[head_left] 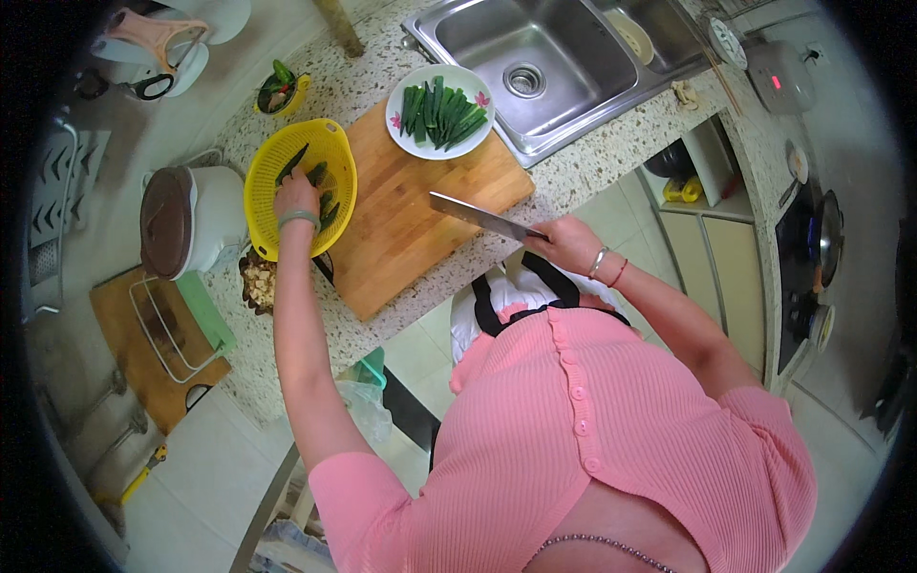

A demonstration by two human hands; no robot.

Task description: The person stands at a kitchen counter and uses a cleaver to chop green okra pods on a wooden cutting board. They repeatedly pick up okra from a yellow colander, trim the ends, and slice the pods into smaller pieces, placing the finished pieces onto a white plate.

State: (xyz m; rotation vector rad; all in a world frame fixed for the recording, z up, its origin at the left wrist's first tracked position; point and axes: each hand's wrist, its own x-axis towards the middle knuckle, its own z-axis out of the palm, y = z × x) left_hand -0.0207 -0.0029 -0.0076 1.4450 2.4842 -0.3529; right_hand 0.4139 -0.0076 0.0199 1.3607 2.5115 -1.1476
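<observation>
My left hand (296, 197) reaches down into a yellow plastic colander (347, 160), its fingers closed at a dark green okra pod (291, 164). Other whole pods (329, 208) lie in the colander beside my fingers. In my right hand (570, 244) is a kitchen knife (478, 216), gripped by its dark handle. Its broad blade points left above the front right part of a wooden cutting board (406, 234). A white plate (461, 141) with pink flowers rests on the board's far end, holding a pile of okra pods (437, 112).
A double steel sink (583, 57) is beyond the board. A small yellow bowl (303, 93) with peppers stands behind the colander, a brown-lidded white pot (210, 215) to its left. A bowl of chopped pale pieces (258, 282) sits near my left forearm. The cooktop (793, 272) is far right.
</observation>
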